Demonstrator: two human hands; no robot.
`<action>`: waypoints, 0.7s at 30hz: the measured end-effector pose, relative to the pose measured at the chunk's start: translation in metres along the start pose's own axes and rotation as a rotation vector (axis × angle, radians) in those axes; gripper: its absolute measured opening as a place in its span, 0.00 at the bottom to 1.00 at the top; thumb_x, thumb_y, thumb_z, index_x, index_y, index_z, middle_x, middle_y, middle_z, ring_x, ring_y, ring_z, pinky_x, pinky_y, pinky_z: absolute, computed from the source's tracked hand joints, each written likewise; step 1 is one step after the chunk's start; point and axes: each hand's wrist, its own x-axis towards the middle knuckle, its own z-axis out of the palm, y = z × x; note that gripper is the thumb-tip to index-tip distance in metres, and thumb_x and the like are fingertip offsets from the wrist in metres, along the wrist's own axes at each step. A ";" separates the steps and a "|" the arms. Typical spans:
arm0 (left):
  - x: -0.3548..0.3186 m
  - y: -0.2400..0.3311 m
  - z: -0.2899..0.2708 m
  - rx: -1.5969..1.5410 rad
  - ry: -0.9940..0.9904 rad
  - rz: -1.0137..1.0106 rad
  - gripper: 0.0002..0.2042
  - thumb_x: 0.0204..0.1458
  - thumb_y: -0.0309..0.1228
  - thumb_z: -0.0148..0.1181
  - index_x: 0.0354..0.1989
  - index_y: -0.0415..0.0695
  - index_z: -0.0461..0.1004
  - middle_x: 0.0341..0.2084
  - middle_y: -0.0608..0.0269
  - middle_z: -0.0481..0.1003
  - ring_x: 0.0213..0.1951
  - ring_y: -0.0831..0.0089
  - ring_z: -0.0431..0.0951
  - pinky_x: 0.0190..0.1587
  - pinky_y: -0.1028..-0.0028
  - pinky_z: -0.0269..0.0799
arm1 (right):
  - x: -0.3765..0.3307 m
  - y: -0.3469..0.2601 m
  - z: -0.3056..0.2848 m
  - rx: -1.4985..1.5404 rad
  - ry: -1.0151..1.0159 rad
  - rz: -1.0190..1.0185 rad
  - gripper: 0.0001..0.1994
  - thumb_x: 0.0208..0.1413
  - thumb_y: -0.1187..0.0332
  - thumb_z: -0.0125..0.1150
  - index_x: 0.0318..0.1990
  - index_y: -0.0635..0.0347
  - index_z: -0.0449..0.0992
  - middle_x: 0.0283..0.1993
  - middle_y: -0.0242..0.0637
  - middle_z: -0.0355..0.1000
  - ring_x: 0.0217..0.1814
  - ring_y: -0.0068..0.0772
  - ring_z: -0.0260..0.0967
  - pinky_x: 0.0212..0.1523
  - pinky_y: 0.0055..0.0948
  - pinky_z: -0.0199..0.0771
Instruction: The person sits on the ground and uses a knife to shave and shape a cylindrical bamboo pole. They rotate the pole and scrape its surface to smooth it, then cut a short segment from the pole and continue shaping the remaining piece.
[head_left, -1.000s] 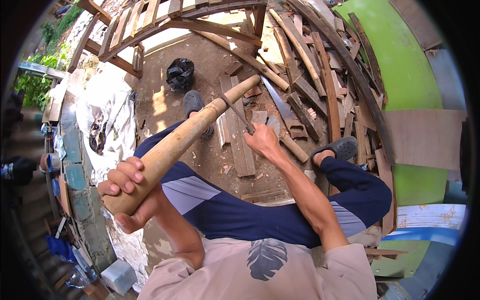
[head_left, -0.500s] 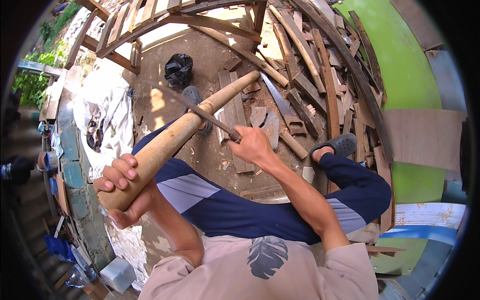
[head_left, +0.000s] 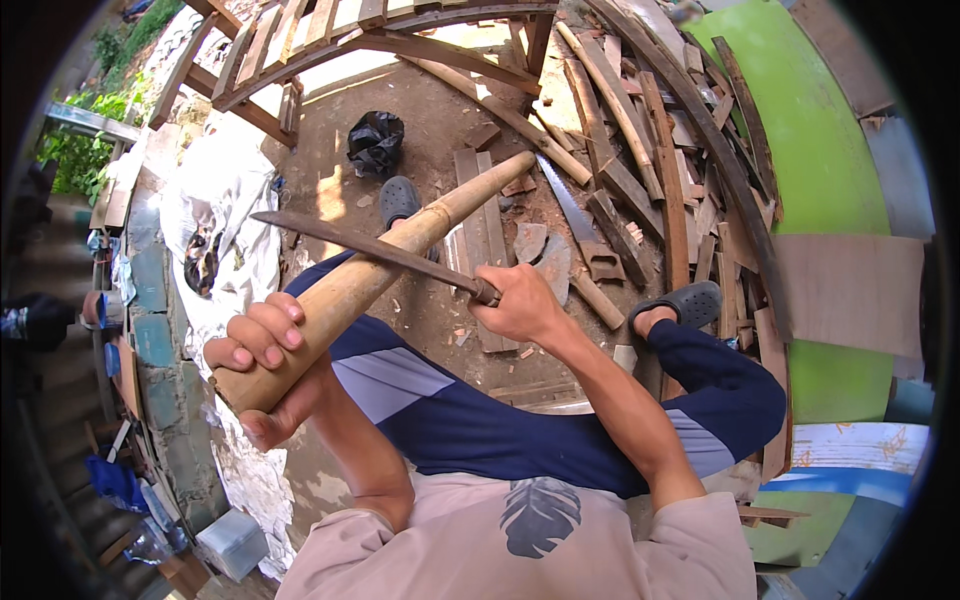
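Note:
A thick, pale bamboo pole (head_left: 345, 305) slants from the lower left toward the upper middle, over my left leg. My left hand (head_left: 268, 340) wraps around its near, thicker end, fingers over the left side and thumb below. In my right hand (head_left: 522, 305) is the handle of a machete (head_left: 330, 233). Its long dark blade points left and lies across the pole, on the near side of a ring-like node. The right fingers are closed on the handle, which they partly hide.
A handsaw (head_left: 570, 205) lies on the ground beyond my right hand, near loose planks and a large heap of wood scraps (head_left: 705, 190). A black plastic bag (head_left: 375, 143) sits beyond the pole. Slatted wooden furniture (head_left: 400, 45) stands at the far side; white cloth (head_left: 225, 215) hangs at left.
The machete blade has moved along the bamboo from the node toward my left hand and now shows sharper. My left hand keeps its hold on the pole. The whole view has shifted slightly.

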 end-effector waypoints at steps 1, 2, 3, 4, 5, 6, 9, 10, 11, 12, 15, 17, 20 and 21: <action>0.002 -0.001 -0.001 -0.007 -0.012 -0.006 0.26 0.49 0.58 0.63 0.43 0.49 0.69 0.29 0.67 0.68 0.35 0.68 0.73 0.48 0.59 0.63 | 0.004 0.005 0.000 -0.004 -0.006 0.086 0.09 0.48 0.62 0.63 0.28 0.58 0.77 0.23 0.52 0.75 0.29 0.55 0.77 0.37 0.51 0.76; 0.004 -0.002 -0.002 -0.012 -0.024 -0.012 0.26 0.49 0.57 0.63 0.43 0.49 0.69 0.29 0.67 0.68 0.35 0.68 0.73 0.48 0.59 0.63 | 0.012 0.019 -0.001 -0.008 -0.014 0.171 0.09 0.48 0.62 0.63 0.29 0.58 0.77 0.24 0.53 0.75 0.30 0.56 0.77 0.37 0.51 0.76; 0.005 -0.003 -0.001 -0.026 -0.035 -0.021 0.26 0.49 0.57 0.63 0.43 0.49 0.69 0.29 0.67 0.68 0.35 0.68 0.73 0.48 0.60 0.63 | 0.018 0.034 -0.003 -0.016 -0.017 0.263 0.09 0.49 0.62 0.62 0.29 0.58 0.77 0.24 0.53 0.75 0.31 0.56 0.78 0.38 0.52 0.76; 0.005 -0.003 -0.002 -0.028 -0.031 -0.023 0.28 0.48 0.60 0.65 0.43 0.49 0.69 0.29 0.68 0.68 0.35 0.68 0.73 0.48 0.60 0.63 | 0.028 0.051 -0.006 -0.045 -0.025 0.510 0.11 0.50 0.61 0.62 0.32 0.60 0.79 0.28 0.54 0.77 0.33 0.57 0.78 0.39 0.52 0.76; 0.003 -0.003 -0.005 -0.034 -0.026 -0.027 0.30 0.47 0.62 0.66 0.43 0.49 0.68 0.30 0.68 0.68 0.36 0.68 0.73 0.48 0.60 0.63 | 0.026 0.078 -0.010 -0.086 0.005 0.542 0.11 0.50 0.61 0.62 0.33 0.61 0.79 0.29 0.54 0.78 0.34 0.57 0.78 0.40 0.52 0.76; 0.006 -0.004 -0.005 -0.044 -0.031 -0.028 0.32 0.45 0.65 0.68 0.43 0.50 0.68 0.30 0.68 0.69 0.36 0.68 0.73 0.48 0.60 0.63 | 0.021 0.108 -0.016 -0.123 0.046 0.572 0.12 0.51 0.61 0.62 0.34 0.61 0.79 0.30 0.54 0.78 0.34 0.57 0.78 0.40 0.52 0.76; 0.018 -0.013 -0.011 -0.044 -0.317 0.027 0.42 0.37 0.72 0.72 0.49 0.50 0.69 0.35 0.66 0.69 0.45 0.63 0.73 0.54 0.55 0.65 | 0.021 0.105 -0.016 -0.126 0.096 0.556 0.13 0.51 0.61 0.61 0.35 0.64 0.79 0.30 0.55 0.78 0.35 0.57 0.77 0.40 0.51 0.76; 0.024 -0.015 -0.006 -0.022 -0.336 0.008 0.48 0.32 0.73 0.74 0.54 0.51 0.66 0.42 0.62 0.71 0.55 0.57 0.71 0.61 0.51 0.67 | 0.015 0.097 -0.016 -0.113 0.108 0.544 0.13 0.51 0.61 0.61 0.35 0.64 0.79 0.30 0.55 0.78 0.34 0.57 0.77 0.40 0.50 0.76; 0.025 -0.016 0.006 -0.095 -0.274 -0.051 0.46 0.35 0.68 0.76 0.58 0.52 0.66 0.50 0.57 0.71 0.61 0.53 0.67 0.66 0.49 0.63 | 0.014 0.090 -0.014 -0.081 0.101 0.517 0.13 0.51 0.61 0.62 0.34 0.65 0.78 0.30 0.55 0.78 0.34 0.57 0.77 0.40 0.50 0.75; 0.029 -0.017 0.017 -0.073 -0.227 -0.077 0.43 0.37 0.64 0.77 0.56 0.51 0.66 0.49 0.56 0.72 0.59 0.54 0.70 0.64 0.51 0.65 | 0.015 0.081 -0.015 -0.047 0.110 0.492 0.13 0.52 0.61 0.62 0.34 0.65 0.78 0.29 0.55 0.77 0.35 0.57 0.77 0.40 0.50 0.75; 0.056 -0.015 0.009 -0.162 -0.525 -0.091 0.34 0.42 0.55 0.75 0.50 0.49 0.67 0.42 0.58 0.74 0.48 0.60 0.76 0.57 0.55 0.68 | 0.016 0.043 -0.006 0.071 0.172 0.382 0.12 0.51 0.62 0.62 0.30 0.64 0.77 0.25 0.53 0.76 0.30 0.56 0.76 0.36 0.49 0.74; 0.056 -0.017 0.010 -0.160 -0.517 -0.067 0.28 0.46 0.53 0.71 0.46 0.48 0.67 0.36 0.62 0.73 0.41 0.64 0.76 0.52 0.59 0.68 | 0.011 0.012 -0.003 0.140 0.199 0.310 0.11 0.51 0.63 0.63 0.30 0.63 0.77 0.23 0.52 0.75 0.27 0.57 0.75 0.35 0.49 0.74; 0.032 -0.013 0.028 -0.011 -0.124 -0.014 0.24 0.50 0.55 0.64 0.41 0.48 0.68 0.28 0.66 0.68 0.33 0.69 0.72 0.46 0.62 0.65 | -0.005 -0.029 -0.001 0.127 0.130 0.205 0.10 0.51 0.64 0.64 0.30 0.62 0.77 0.21 0.52 0.74 0.25 0.60 0.74 0.33 0.49 0.75; 0.026 -0.012 0.028 -0.015 -0.109 -0.012 0.24 0.50 0.56 0.64 0.41 0.48 0.68 0.28 0.66 0.68 0.33 0.69 0.72 0.46 0.62 0.65 | -0.010 -0.035 0.000 0.110 0.138 0.159 0.10 0.51 0.63 0.64 0.29 0.62 0.77 0.21 0.52 0.74 0.26 0.61 0.74 0.34 0.50 0.75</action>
